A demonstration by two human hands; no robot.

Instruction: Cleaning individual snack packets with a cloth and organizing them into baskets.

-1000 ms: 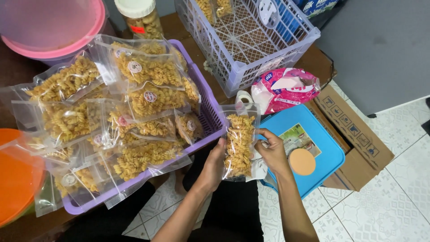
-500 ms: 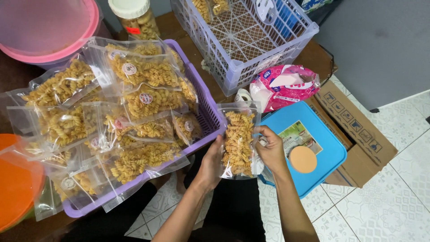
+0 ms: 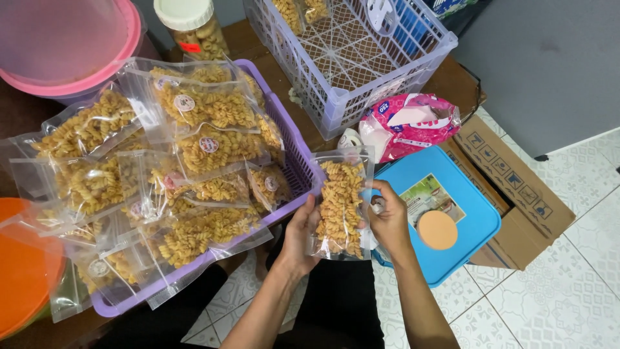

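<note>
A clear plastic bag of yellow spiral snacks (image 3: 339, 203) stands upright between both my hands. My left hand (image 3: 299, 234) grips its left edge from below. My right hand (image 3: 388, 220) pinches its right edge, with a small white sticker sheet (image 3: 377, 205) partly seen between the fingers. To the left, a purple basket (image 3: 294, 165) on the wooden table holds several similar snack bags (image 3: 206, 106), each with a small round label. My right hand hovers over the left edge of a blue lid (image 3: 452, 223).
A lilac lattice crate (image 3: 361, 58) stands at the back. A pink packet (image 3: 410, 123) lies beside it. A cardboard box (image 3: 516, 187) sits under the blue lid. A pink tub (image 3: 71, 45), a lidded jar (image 3: 194, 26) and an orange bowl (image 3: 19, 271) are on the left.
Both hands have shifted the held bag slightly left and up, toward the purple basket. The right hand's fingers have moved onto the bag's right side.
</note>
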